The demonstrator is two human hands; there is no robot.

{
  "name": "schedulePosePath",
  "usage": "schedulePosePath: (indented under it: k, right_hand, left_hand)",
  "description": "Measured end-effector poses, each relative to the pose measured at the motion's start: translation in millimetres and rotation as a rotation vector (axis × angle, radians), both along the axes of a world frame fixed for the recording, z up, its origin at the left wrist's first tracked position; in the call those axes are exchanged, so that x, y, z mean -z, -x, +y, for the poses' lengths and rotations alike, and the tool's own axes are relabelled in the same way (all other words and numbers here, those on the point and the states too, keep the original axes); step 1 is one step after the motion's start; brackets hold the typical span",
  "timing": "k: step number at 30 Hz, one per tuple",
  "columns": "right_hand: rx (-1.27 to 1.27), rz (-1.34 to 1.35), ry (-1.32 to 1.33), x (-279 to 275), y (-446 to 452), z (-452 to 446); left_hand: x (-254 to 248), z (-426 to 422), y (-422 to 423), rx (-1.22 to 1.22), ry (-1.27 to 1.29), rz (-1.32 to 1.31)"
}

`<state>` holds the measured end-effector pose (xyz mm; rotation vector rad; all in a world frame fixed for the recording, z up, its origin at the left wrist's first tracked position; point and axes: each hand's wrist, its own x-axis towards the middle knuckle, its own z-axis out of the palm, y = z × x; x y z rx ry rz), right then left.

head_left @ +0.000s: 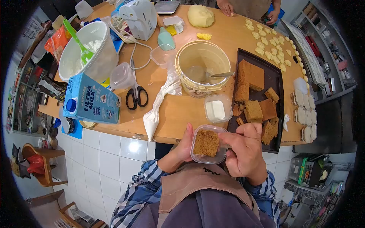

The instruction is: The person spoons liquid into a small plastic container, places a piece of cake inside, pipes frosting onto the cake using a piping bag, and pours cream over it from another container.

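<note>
My left hand [183, 146] holds a small clear plastic container [208, 159] by its left side, with a square of brown cake [206, 143] inside. My right hand [245, 152] is at the container's right side, its fingertips at the rim and the cake's edge, the other fingers curled. Just above, another clear container [218, 109] with white content stands on the table. To the right, a dark tray [274, 114] bears a large cake block [251, 76] and several cut pieces. A filled piping bag [159, 102] lies left of a large tub [202, 68] with a spoon in it.
At the left stand a milk carton [92, 99], a white bowl [91, 49] with a green spatula and a hand mixer [140, 19]. Black scissors [136, 97] lie nearby. Across the table [228, 34], another person's hands [273, 16] are near dough pieces. Filled containers [304, 102] stand right.
</note>
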<state>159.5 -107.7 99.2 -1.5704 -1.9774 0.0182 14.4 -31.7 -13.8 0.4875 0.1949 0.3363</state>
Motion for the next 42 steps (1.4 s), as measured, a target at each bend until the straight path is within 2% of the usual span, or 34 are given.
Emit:
schedulePosePath:
  k: [2, 5, 8, 20, 23, 26, 35, 38, 41, 42]
  right_hand:
    - [-0.008, 0.0, -0.013, 0.3, 1.5, 1.9]
    - [-0.037, -0.009, 0.029, 7.9, 2.7, 4.9]
    - [-0.027, -0.011, 0.069, 7.5, 3.1, 3.5]
    - [-0.031, 0.02, 0.059, 2.6, 2.9, 3.0]
    - [-0.015, -0.025, 0.081, 6.8, 4.5, 3.5]
    - [-0.001, -0.027, 0.052, 5.1, 1.2, 2.0]
    - [0.01, -0.057, 0.057, 0.3, -0.5, -1.5]
    - [-0.032, -0.041, 0.019, -0.1, 4.2, 1.2]
    - [-0.064, -0.004, 0.004, 8.3, 12.8, 7.6]
    - [-0.062, 0.015, 0.005, 11.9, 14.6, 9.0]
  left_hand:
    - [7.8, 0.2, -1.4, 0.012, 0.044, -0.07]
    - [-10.8, -1.6, -4.3, 0.031, -0.043, 0.11]
    - [-10.9, -3.1, -5.3, 0.04, -0.043, 0.15]
    - [-14.7, 0.1, -6.3, 0.066, -0.021, 0.118]
    - [8.1, -2.7, -9.4, 0.038, 0.242, -0.222]
    - [18.2, -2.0, -9.3, 0.091, 0.249, -0.356]
    - [20.7, -0.6, -9.1, 0.103, 0.312, -0.425]
    - [-6.3, 1.2, -6.4, 0.063, 0.078, 0.009]
    - [22.5, -5.0, -10.9, 0.113, 0.398, -0.503]
    - [14.3, -6.6, -10.6, 0.073, 0.26, -0.278]
